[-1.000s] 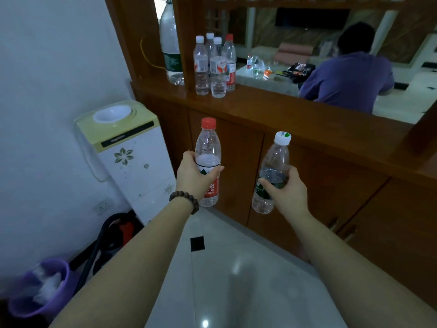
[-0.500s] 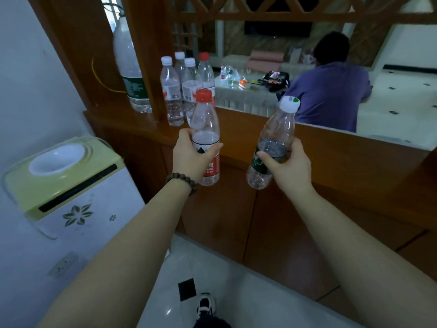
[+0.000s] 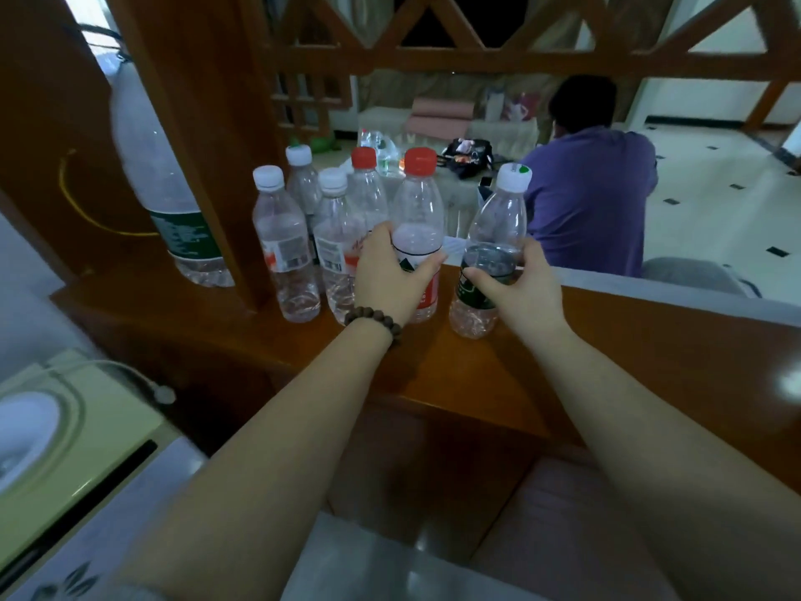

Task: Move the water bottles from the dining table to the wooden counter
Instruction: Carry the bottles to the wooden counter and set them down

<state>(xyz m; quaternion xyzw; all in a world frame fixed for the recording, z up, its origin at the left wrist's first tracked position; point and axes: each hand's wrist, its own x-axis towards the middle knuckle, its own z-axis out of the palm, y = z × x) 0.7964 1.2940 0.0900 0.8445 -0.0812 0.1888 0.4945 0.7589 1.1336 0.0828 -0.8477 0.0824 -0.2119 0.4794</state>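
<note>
My left hand grips a red-capped water bottle round its label, and its base stands on the wooden counter. My right hand grips a white-capped bottle with a dark green label, its base also on the counter, just right of the first. Several more small bottles stand in a cluster immediately to the left, touching or nearly touching my left hand. Farther back, the dining table carries a few more bottles.
A big water jug stands behind a wooden post at the counter's left end. Below left is a green-topped water dispenser. A person in a purple shirt sits beyond the counter. Lattice woodwork hangs overhead.
Both hands have carried their bottles up and forward over the counter edge and lowered them onto the counter top beside the cluster. I have stepped closer.
</note>
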